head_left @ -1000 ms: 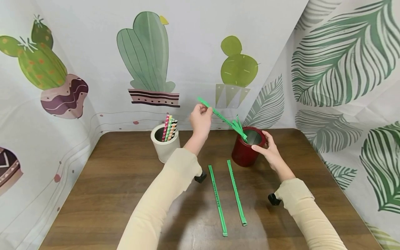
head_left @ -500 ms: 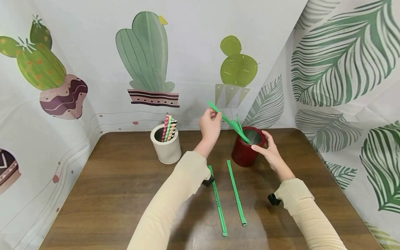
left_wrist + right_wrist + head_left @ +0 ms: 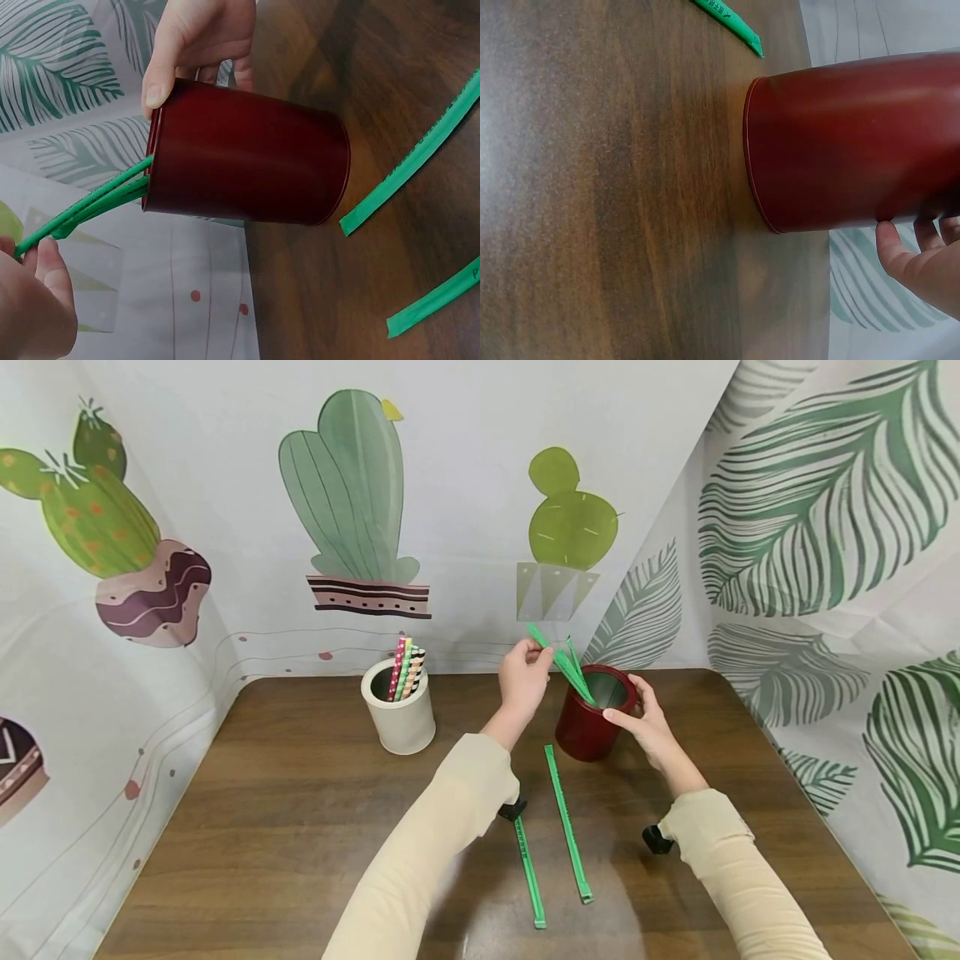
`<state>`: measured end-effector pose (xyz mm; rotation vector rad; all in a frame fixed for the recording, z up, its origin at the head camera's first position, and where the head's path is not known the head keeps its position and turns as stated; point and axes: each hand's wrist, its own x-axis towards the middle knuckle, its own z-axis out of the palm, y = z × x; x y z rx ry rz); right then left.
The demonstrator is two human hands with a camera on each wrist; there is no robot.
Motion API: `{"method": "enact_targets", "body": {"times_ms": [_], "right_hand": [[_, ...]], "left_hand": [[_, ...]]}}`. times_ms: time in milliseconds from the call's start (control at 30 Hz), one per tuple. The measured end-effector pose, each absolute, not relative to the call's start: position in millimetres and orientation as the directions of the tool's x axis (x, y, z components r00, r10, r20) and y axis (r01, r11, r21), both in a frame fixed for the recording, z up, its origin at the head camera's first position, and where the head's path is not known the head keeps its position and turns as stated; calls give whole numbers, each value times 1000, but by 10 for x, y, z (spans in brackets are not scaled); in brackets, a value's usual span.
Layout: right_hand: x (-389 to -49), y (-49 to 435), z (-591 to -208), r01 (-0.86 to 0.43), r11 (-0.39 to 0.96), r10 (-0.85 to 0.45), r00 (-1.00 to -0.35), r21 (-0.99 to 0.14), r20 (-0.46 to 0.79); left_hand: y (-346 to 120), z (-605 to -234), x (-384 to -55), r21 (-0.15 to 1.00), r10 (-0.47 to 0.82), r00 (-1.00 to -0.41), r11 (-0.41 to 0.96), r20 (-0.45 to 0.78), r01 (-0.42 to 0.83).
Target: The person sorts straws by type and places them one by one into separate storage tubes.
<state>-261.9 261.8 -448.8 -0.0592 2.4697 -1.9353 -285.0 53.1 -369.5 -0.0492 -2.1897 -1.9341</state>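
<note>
In the head view my left hand [image 3: 525, 681] pinches the upper part of a green paper-wrapped straw [image 3: 536, 633] between thumb and fingers. Its lower end is inside the dark red cup [image 3: 587, 731], hidden by the wall. Other green wrapped straws [image 3: 112, 201] lean out of the same cup, close beside the pinched one. On the cup's right side my right hand [image 3: 647, 722] grips the rim, thumb in front and fingers behind. Two more wrapped straws lie on the table: a right one [image 3: 568, 827] and a left one [image 3: 529, 877], partly covered by my left wrist.
A cream cup [image 3: 401, 722] holding several patterned paper straws [image 3: 405, 670] stands at the back, left of my left hand. The brown wooden table [image 3: 285, 810] ends against a printed cloth backdrop [image 3: 465, 485].
My left hand has moved right and down toward the red cup, and the pinched straw has slid deeper into it. My right hand has stayed on the cup.
</note>
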Motion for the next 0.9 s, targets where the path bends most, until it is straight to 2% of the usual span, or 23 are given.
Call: {"method": "enact_targets", "body": {"times_ms": [367,900], "right_hand": [[-2611,2608,-4475,-37,212,-32,-999,-977,31],[-2611,2611,-4478,-30,221,-27,-999,-975,25]], "left_hand": [[606,-3840,-2820,998,-9,-999,43,52,52],[751,-3945,-2704,994,65,-998,108,-20,-13]]}}
